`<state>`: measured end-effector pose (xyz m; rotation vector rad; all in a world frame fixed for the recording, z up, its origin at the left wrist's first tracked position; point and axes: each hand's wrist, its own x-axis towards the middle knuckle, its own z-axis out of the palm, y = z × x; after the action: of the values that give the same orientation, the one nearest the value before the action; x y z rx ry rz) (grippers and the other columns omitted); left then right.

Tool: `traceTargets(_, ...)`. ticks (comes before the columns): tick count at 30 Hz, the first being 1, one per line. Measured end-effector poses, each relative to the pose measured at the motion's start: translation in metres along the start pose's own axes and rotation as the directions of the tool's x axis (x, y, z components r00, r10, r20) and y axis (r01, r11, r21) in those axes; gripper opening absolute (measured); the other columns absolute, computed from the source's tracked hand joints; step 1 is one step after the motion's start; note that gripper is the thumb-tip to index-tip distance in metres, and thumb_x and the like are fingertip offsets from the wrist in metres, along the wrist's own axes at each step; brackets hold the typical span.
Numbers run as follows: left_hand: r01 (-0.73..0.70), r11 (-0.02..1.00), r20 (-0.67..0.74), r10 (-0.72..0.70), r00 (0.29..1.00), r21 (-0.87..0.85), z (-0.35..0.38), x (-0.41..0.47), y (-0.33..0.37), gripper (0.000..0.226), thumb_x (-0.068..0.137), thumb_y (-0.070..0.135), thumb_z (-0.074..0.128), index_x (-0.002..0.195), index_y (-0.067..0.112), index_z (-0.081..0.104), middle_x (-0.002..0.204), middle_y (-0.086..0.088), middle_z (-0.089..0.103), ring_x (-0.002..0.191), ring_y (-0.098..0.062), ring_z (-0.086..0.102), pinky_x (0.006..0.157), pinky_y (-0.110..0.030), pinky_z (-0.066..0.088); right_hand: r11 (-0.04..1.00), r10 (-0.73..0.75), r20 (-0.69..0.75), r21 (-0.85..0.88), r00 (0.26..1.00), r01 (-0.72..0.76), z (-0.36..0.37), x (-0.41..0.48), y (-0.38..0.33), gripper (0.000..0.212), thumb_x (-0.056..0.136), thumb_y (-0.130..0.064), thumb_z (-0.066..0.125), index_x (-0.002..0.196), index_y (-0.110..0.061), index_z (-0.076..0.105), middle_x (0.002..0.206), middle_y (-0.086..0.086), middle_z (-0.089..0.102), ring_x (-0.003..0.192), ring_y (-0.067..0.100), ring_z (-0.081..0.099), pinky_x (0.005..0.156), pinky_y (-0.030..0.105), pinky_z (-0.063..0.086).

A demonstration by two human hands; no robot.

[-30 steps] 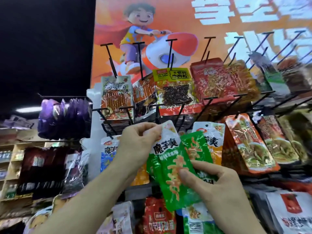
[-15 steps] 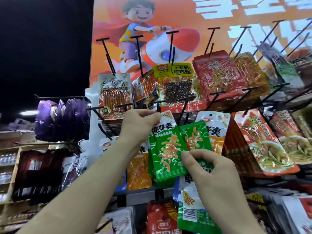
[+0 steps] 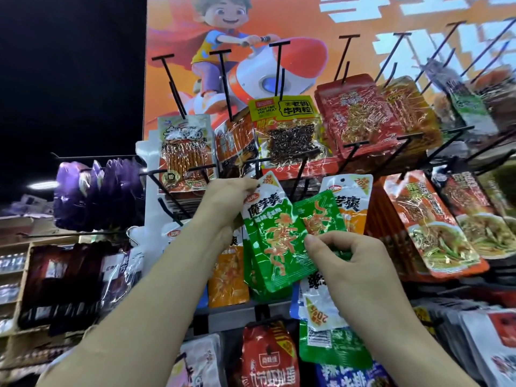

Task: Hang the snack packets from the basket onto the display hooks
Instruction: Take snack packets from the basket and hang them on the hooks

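Packet (image 3: 275, 241) between left hand (image 3: 226, 202) and right hand (image 3: 354, 263), apparently below hook (image 3: 256, 167).

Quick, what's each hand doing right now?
Left hand: pinching the top of the front green packet.
Right hand: pinching the second green packet.

glossy plastic packets (image 3: 275, 241), seemingly metal hooks (image 3: 280, 69)
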<state>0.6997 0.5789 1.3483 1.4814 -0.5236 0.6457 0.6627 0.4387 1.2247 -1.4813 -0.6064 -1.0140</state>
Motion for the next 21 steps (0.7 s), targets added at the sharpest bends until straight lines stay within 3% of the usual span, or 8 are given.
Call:
traceTargets(5,-0.002,1.0,-0.054,0.002,0.999,0.002,0.004,0.004,-0.005,0.014,0.091,0.014,0.06,0.079,0.007,0.064,0.072,-0.007,0.069,0.064,-0.024,0.06,0.069,-0.037,0.048,0.998,0.001,0.035,-0.055,0.999,0.001,-0.001,0.003,0.005,0.038,0.094,-0.032,0.058,0.073,-0.002,0.066,0.035,-0.008,0.029,0.035,0.008,0.022,0.043,0.02,0.028)
traceTargets(8,-0.135,0.978,-0.127,0.155,0.98,0.158,0.005,0.001,-0.02,0.001,0.095,0.022,0.059,0.093,0.021,0.059,0.093,0.001,0.063,0.09,-0.019,0.06,0.075,-0.032,0.047,0.996,-0.007,0.028,-0.093,1.0,0.009,-0.001,0.006,0.008,0.038,0.094,-0.03,0.059,0.071,-0.001,0.066,0.042,-0.001,0.052,0.039,0.019,0.045,0.048,0.025,0.036)
traceTargets(10,-0.241,0.932,-0.121,0.281,0.952,0.27,0.0,-0.008,-0.033,0.014,0.092,0.033,0.063,0.102,0.031,0.052,0.101,0.003,0.058,0.094,-0.016,0.059,0.074,-0.032,0.048,0.994,0.007,0.023,-0.112,1.0,-0.004,-0.001,0.008,0.011,0.038,0.094,-0.031,0.059,0.074,-0.001,0.069,0.075,0.016,0.069,0.075,0.033,0.062,0.065,0.031,0.051)
traceTargets(12,-0.298,0.883,-0.015,0.325,0.945,0.362,-0.007,-0.016,-0.041,0.034,0.083,0.043,0.071,0.11,0.038,0.05,0.112,0.006,0.057,0.099,-0.018,0.059,0.082,-0.039,0.052,0.989,0.021,0.033,-0.147,0.999,-0.016,-0.001,0.01,0.012,0.039,0.094,-0.032,0.059,0.074,0.0,0.069,0.086,0.021,0.068,0.089,0.035,0.061,0.077,0.035,0.051)
traceTargets(15,-0.308,0.84,0.081,0.305,0.949,0.447,-0.012,-0.015,-0.04,0.064,0.078,0.032,0.08,0.134,0.035,0.048,0.135,0.002,0.053,0.119,-0.023,0.054,0.1,-0.044,0.048,0.98,0.045,0.064,-0.196,0.997,-0.032,-0.001,0.01,0.011,0.035,0.094,-0.036,0.059,0.072,-0.011,0.071,0.082,0.009,0.072,0.087,0.02,0.065,0.072,0.021,0.049)
traceTargets(17,-0.322,0.763,0.128,0.304,0.944,0.56,-0.013,-0.008,-0.039,0.071,0.082,0.021,0.076,0.144,0.023,0.042,0.147,0.0,0.045,0.131,-0.021,0.046,0.112,-0.035,0.036,0.978,0.017,0.021,-0.209,1.0,-0.012,-0.004,0.011,0.01,0.027,0.094,-0.034,0.06,0.068,-0.027,0.066,0.074,-0.011,0.069,0.075,0.004,0.064,0.063,0.011,0.045)
traceTargets(19,-0.332,0.653,0.181,0.289,0.94,0.68,-0.012,-0.002,-0.044,0.071,0.087,0.017,0.071,0.148,0.017,0.035,0.151,0.0,0.039,0.123,-0.015,0.052,0.102,-0.012,0.03,0.984,-0.02,-0.053,-0.179,0.998,0.011,-0.01,0.016,0.013,0.018,0.094,-0.027,0.062,0.077,-0.033,0.066,0.07,-0.02,0.063,0.072,0.007,0.064,0.061,0.019,0.052)
traceTargets(21,-0.3,0.612,0.187,0.243,0.952,0.732,-0.01,0.004,-0.055,0.073,0.089,0.021,0.069,0.15,0.015,0.03,0.153,-0.003,0.037,0.123,-0.016,0.052,0.099,-0.011,0.031,0.994,-0.005,-0.104,-0.111,0.995,-0.006,-0.015,0.019,0.014,0.013,0.094,-0.019,0.063,0.089,-0.028,0.071,0.064,-0.023,0.058,0.079,0.023,0.065,0.067,0.042,0.056)
